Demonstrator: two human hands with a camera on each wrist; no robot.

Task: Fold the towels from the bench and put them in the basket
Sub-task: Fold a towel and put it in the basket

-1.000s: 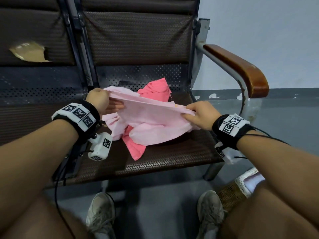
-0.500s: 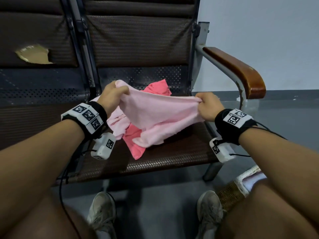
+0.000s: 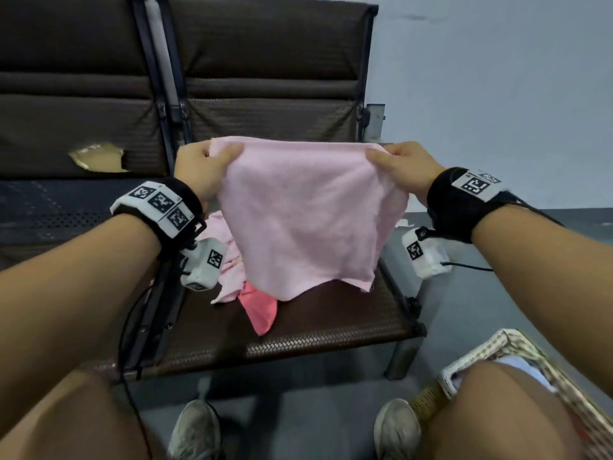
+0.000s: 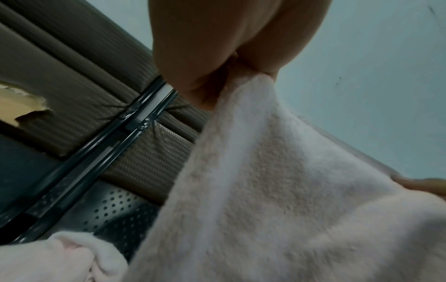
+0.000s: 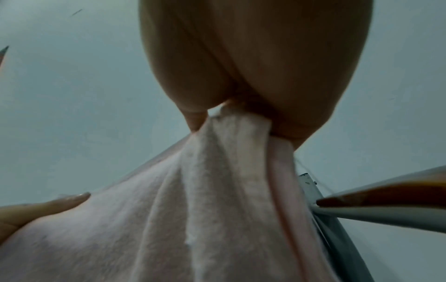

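I have the left hand (image 3: 202, 167) and right hand (image 3: 404, 169) each pinching a top corner of the light pink towel (image 3: 308, 220), fingers clamped on the cloth, so it hangs spread between them above the desk (image 3: 331, 330). Behind its lower edge another pale pink towel (image 3: 229, 260) and a coral towel (image 3: 260, 308) lie crumpled on the seat. The wicker basket (image 3: 477, 360) stands on the floor by my right knee
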